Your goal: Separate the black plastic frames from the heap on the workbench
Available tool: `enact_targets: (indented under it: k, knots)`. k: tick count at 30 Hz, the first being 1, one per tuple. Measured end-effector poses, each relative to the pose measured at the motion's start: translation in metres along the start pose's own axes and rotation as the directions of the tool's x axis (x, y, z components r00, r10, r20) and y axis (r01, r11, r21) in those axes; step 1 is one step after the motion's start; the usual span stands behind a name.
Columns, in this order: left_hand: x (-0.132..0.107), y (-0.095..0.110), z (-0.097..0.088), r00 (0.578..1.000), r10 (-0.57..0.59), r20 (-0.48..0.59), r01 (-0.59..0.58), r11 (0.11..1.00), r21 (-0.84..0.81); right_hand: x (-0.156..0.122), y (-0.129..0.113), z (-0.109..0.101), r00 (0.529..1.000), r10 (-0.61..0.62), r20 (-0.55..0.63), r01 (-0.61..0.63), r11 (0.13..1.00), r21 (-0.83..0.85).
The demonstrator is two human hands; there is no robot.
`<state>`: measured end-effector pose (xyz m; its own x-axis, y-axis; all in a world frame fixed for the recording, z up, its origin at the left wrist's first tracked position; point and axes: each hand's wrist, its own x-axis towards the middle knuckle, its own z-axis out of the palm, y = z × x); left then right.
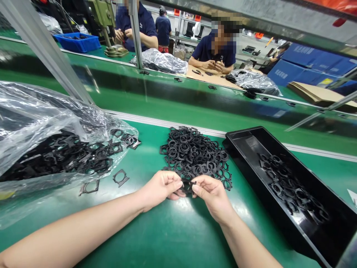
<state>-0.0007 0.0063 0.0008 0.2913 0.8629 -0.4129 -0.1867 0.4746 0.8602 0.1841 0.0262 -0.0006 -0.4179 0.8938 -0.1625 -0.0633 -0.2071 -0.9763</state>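
Observation:
A small black plastic ring-shaped part [187, 185] is held between my two hands, just in front of a heap of similar parts. My left hand [164, 188] pinches its left side, thumb on top. On its right side, the fingers and thumb of my right hand [209, 191] are closed. My fingers cover much of the part, so its full outline is hidden. Behind my hands lies the heap of black ring parts [195, 149] on the green table [167, 230].
At left, a clear plastic bag [36, 123] spills more black parts; loose ones [121, 178] lie beside it. A black bin [267, 193] at right holds several parts. Beyond a metal rail [156, 121], co-workers [214, 52] sit across the line near a blue tray [78, 41].

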Motion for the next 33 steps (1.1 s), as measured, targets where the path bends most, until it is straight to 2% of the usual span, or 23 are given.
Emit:
enact_targets:
  k: [7,12,15,18,26,33]
  knots:
    - [0.003,-0.004,-0.005,0.989,-0.101,0.105,0.117,0.98,-0.161,-0.001,0.003,0.0,1.0,-0.029,-0.012,0.028,0.998,-0.063]
    - [0.003,-0.01,-0.003,0.999,0.015,0.051,0.0,0.961,-0.276,-0.001,0.003,0.002,0.997,-0.076,-0.013,0.073,0.99,-0.12]
    - [0.003,-0.011,-0.003,0.997,0.08,-0.001,-0.078,0.961,-0.265,-0.002,0.002,0.003,0.998,-0.058,-0.003,0.057,0.989,-0.133]
    - [0.002,-0.012,-0.002,0.995,0.098,-0.024,-0.101,0.957,-0.27,-0.003,0.002,0.005,0.999,-0.05,0.011,0.05,0.993,-0.108]
    - [-0.002,-0.011,0.001,0.992,0.124,0.032,-0.107,0.938,-0.329,-0.001,0.009,0.005,0.999,-0.031,0.034,0.028,0.997,0.069]
    - [0.002,-0.006,-0.001,0.995,0.101,0.001,-0.099,0.977,-0.189,-0.002,0.007,0.003,0.996,-0.057,-0.065,0.054,0.998,-0.044]
